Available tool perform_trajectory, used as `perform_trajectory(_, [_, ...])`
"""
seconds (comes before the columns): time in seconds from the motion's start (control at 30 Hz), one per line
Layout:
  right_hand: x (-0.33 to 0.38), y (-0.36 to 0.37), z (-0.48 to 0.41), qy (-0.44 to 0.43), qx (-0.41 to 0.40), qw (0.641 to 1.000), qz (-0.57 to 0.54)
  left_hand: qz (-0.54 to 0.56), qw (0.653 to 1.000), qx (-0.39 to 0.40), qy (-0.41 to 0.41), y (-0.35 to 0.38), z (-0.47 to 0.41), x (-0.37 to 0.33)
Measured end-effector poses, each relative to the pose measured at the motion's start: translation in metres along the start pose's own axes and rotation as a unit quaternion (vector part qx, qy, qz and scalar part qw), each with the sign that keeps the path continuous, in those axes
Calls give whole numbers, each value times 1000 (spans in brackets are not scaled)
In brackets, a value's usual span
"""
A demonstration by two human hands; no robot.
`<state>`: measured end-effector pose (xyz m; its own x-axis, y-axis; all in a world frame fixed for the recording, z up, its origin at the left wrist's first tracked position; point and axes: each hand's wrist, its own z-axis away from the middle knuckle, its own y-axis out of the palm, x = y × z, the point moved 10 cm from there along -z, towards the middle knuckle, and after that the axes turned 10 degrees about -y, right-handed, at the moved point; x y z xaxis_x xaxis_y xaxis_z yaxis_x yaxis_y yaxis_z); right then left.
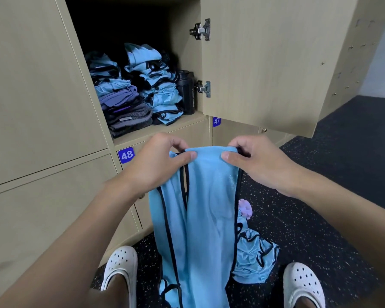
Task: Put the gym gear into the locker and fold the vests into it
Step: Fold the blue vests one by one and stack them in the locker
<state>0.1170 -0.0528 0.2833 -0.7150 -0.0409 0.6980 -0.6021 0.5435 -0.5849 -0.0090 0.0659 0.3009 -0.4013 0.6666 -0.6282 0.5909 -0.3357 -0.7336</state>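
A light blue vest (209,207) with black trim hangs lengthwise in front of me, folded over at its top edge. My left hand (158,161) pinches the top left corner and my right hand (256,161) pinches the top right corner. Above them the locker (160,127) stands open. Inside it a pile of folded blue vests (158,85) sits on the right, and a pile of blue, purple and grey clothes (120,101) on the left. A black bottle (186,92) stands at the locker's right wall.
The open locker door (265,63) juts out at the right. More blue vests (256,258) and a small pink item (245,207) lie on the dark speckled floor. My feet in white clogs (120,267) stand either side of the hanging vest. Closed lockers 48 and 47 lie below.
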Motion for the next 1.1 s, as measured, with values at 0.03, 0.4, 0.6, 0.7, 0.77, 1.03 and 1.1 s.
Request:
perform_trajectory(0.03, [1,0,0,-1,-5,1000,-4,8,1000,-20,-4,-3,-1,2])
perform_trajectory(0.4, [14,19,9,49,31,973,-223,116,989,-87,25,-12,4,-8])
perform_trajectory(0.6, [5,12,6,85,-32,936,-340,127,990,-14,58,5,9,-24])
perform_trajectory(0.7, [10,23,6,76,7,920,-385,130,985,90,70,26,15,-33])
perform_trajectory(0.77, [13,24,7,72,19,918,-390,128,983,111,72,32,17,-32])
perform_trajectory(1.03, [-5,-5,2,53,-52,982,-171,124,987,85,54,29,19,-33])
perform_trajectory(1.1, [-5,2,2,39,-1,978,-206,140,983,105,52,31,21,-33])
